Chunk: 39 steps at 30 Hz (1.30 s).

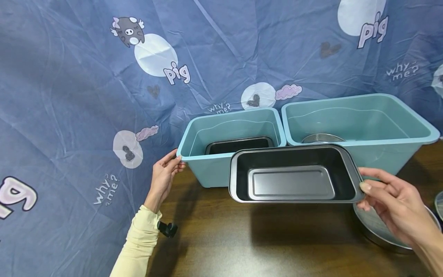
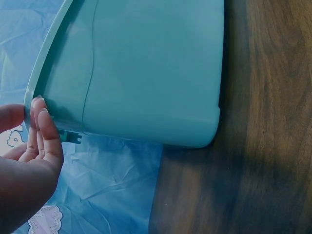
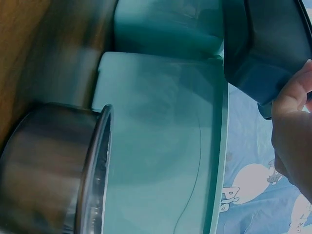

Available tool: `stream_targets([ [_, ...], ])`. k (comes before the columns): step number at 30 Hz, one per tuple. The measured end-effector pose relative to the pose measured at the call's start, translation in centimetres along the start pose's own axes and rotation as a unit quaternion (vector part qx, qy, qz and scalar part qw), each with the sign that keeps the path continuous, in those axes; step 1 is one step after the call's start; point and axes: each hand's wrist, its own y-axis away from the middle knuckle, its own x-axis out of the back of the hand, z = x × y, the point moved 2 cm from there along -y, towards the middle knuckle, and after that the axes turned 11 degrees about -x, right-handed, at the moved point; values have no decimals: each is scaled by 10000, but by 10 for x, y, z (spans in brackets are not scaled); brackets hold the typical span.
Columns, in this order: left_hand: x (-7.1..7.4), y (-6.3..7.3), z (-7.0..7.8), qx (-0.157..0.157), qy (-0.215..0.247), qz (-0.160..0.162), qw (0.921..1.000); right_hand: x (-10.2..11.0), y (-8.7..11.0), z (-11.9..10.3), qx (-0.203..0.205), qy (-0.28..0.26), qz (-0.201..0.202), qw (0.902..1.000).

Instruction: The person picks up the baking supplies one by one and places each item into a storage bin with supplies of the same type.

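My right hand (image 1: 398, 200) pinches the right end of a dark rectangular loaf pan (image 1: 290, 182), thumb on its rim. The pan is held up off the table, its inside facing the head camera, in front of two teal bins. With my left hand (image 1: 164, 177) I grip the front left corner of the left teal bin (image 1: 204, 171); in the left wrist view the thumb and fingers (image 2: 46, 129) are on either side of its rim. Inside that bin lies another dark loaf pan (image 1: 238, 144), partly hidden by the front wall.
The right teal bin (image 1: 377, 152) stands close beside the left one, with a round metal piece (image 1: 322, 137) inside. A round metal pan (image 3: 53, 165) sits on the wooden table (image 1: 221, 238) below my right hand. Blue patterned cloth (image 1: 214, 50) hangs behind the bins.
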Motion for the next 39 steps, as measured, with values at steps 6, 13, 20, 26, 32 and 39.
stream_targets([
  [6, 0, 0, 0, -35, 59, 10, 10000, -4, -4, -3, -112, -53, 308, 9994],
  [13, 0, -1, -1, -26, 48, 4, 10000, -8, -10, -7, -41, -6, 307, 9995],
  [20, 0, -1, -2, 7, 13, 2, 10000, -9, -16, -8, 77, -83, 411, 9991],
  [26, 0, -1, -3, -9, 125, 37, 9999, -10, -20, -9, 155, -213, 477, 9985],
  [32, 0, -1, -2, -7, 135, 6, 9999, -12, -26, -12, 184, -202, 476, 9985],
  [39, 1, -1, -1, -11, 86, -15, 10000, -19, -36, -15, 232, -208, 490, 9983],
])
